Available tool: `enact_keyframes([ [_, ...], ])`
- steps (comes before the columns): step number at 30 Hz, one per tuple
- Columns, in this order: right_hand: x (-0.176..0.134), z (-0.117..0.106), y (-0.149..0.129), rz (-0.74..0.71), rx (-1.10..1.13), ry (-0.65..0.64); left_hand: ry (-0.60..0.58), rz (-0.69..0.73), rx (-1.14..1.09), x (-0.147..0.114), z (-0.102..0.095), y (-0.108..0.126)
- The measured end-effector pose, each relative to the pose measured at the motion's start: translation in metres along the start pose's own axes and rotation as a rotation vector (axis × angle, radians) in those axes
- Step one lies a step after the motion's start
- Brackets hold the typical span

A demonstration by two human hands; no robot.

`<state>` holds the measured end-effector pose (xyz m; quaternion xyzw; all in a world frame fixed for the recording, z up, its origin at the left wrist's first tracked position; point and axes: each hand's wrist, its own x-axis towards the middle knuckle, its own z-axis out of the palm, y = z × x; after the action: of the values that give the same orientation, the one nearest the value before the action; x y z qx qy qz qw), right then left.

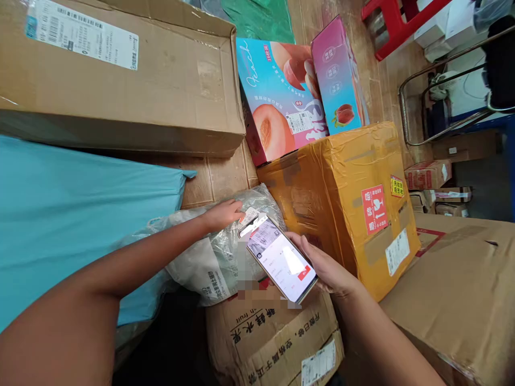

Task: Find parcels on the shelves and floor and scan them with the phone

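My right hand is closed around a smartphone, its lit screen turned up towards me. The screen shows a picture of a label at the top, with white areas and a red button below. My left hand rests on a clear-and-white plastic parcel bag, its fingers bent together on the plastic beside a white shipping label. The phone's upper end hides part of that label. Beneath the phone and bag is a brown fruit carton with black print.
A yellow-taped box with a red fragile sticker stands right of the phone. Behind it are peach-printed boxes. A large carton lies upper left, above a light-blue package. Another carton is at right, a red stool farther back.
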<state>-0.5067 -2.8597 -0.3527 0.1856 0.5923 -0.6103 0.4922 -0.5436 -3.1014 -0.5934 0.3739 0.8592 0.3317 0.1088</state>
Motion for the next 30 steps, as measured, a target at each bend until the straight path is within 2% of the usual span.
enact_keyframes([
  [3, 0.003, -0.001, 0.001, -0.032, -0.031, 0.007, 0.014, 0.05, 0.075, -0.001, -0.001, -0.003],
  [12, -0.001, -0.005, 0.009, -0.063, -0.003, 0.007, 0.111, -0.075, -0.069, -0.006, 0.007, 0.0],
  [18, -0.003, -0.006, 0.01, -0.088, -0.017, 0.029, 0.093, -0.079, -0.039, -0.005, 0.002, 0.005],
  [25, -0.001, -0.011, 0.015, -0.082, 0.0, 0.048, 0.1, -0.083, -0.09, -0.005, 0.002, 0.006],
  [30, 0.0, -0.011, 0.012, -0.065, 0.013, 0.026, 0.105, -0.137, -0.174, -0.002, 0.001, 0.003],
])
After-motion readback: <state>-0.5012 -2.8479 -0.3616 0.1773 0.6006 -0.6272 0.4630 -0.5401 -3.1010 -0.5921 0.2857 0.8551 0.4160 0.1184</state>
